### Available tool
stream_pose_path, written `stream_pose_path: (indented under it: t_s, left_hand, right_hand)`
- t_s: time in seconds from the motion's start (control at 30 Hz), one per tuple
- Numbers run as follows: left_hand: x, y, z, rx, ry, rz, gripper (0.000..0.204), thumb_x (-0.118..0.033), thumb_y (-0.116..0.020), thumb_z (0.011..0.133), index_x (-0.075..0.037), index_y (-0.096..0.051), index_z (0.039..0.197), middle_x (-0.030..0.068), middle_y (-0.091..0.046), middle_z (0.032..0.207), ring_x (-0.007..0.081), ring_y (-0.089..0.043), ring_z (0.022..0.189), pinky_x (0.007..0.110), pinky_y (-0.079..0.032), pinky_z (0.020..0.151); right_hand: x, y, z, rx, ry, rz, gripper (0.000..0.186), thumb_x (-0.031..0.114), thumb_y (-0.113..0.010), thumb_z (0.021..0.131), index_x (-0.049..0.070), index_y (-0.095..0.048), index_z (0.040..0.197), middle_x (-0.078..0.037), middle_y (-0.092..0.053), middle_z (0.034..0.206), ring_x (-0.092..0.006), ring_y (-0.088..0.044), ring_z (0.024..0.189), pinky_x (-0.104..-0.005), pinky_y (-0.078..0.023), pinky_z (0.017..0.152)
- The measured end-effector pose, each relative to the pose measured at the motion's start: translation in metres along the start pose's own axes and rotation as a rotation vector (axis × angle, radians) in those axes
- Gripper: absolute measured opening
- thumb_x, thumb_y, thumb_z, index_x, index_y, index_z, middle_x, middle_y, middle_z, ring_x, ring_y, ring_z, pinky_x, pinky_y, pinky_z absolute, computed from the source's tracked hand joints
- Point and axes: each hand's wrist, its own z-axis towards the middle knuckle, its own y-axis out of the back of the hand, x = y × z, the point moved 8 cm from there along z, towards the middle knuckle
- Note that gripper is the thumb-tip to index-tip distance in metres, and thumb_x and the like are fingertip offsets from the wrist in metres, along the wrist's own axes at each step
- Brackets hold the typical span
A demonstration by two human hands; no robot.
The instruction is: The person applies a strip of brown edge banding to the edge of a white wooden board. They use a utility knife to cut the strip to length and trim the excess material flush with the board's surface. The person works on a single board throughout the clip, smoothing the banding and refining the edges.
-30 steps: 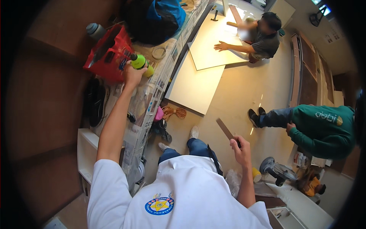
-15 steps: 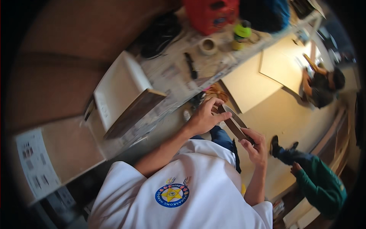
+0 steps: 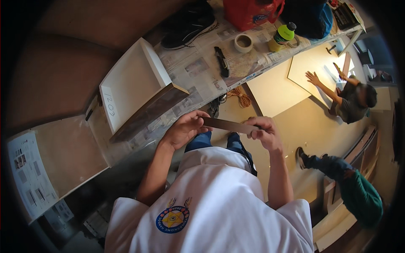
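Observation:
In front of my body, a narrow brown strip [image 3: 228, 125] is stretched level between my two hands. My left hand [image 3: 185, 130] pinches its left end between thumb and fingers. At the other end, the fingers and thumb of my right hand [image 3: 265, 131] are closed on it. To the left, a white drawer [image 3: 157, 63] with a brown front panel [image 3: 154, 110] rests on a paper-covered workbench [image 3: 198, 90], apart from my hands.
The bench also carries black shoes [image 3: 192, 31], a black hand tool [image 3: 221, 62], a tape roll [image 3: 243, 43], a green-capped bottle [image 3: 282, 37] and a red bag [image 3: 249, 14]. Orange cord [image 3: 239, 98] lies beyond my hands. Two people [image 3: 356, 99] are at right, one leaning over a pale board [image 3: 310, 76].
The strip has turned from a steep slant to nearly level and looks straighter; before, it showed as a narrow loop. My left hand has moved left, my right hand up and slightly left.

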Motion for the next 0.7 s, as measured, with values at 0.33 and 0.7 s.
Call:
stream_pose_path:
  t_s: [0.33, 0.7]
  left_hand:
    - [-0.053, 0.049, -0.014, -0.294, -0.031, 0.381, 0.033, -0.017, -0.07, 0.1, 0.001, -0.065, 0.128, 0.0055, -0.068, 0.104, 0.0131, -0.064, 0.087, 0.027, -0.052, 0.084]
    - [-0.178, 0.043, 0.055, -0.638, -0.094, 1.701, 0.031, -0.025, -0.084, 0.084, 0.004, -0.076, 0.089, 0.0157, -0.073, 0.076, 0.0196, -0.067, 0.07, 0.037, -0.052, 0.068]
  right_hand:
    - [-0.037, 0.036, 0.006, -0.189, -0.188, -0.381, 0.034, 0.034, -0.076, 0.092, 0.004, -0.076, 0.109, -0.004, -0.065, 0.073, -0.0135, -0.059, 0.066, -0.0302, -0.046, 0.063]
    - [-0.058, -0.001, 0.059, -0.193, 0.005, -0.964, 0.039, 0.038, -0.063, 0.1, 0.043, -0.065, 0.138, -0.011, -0.07, 0.09, -0.0353, -0.07, 0.086, -0.0487, -0.057, 0.072]
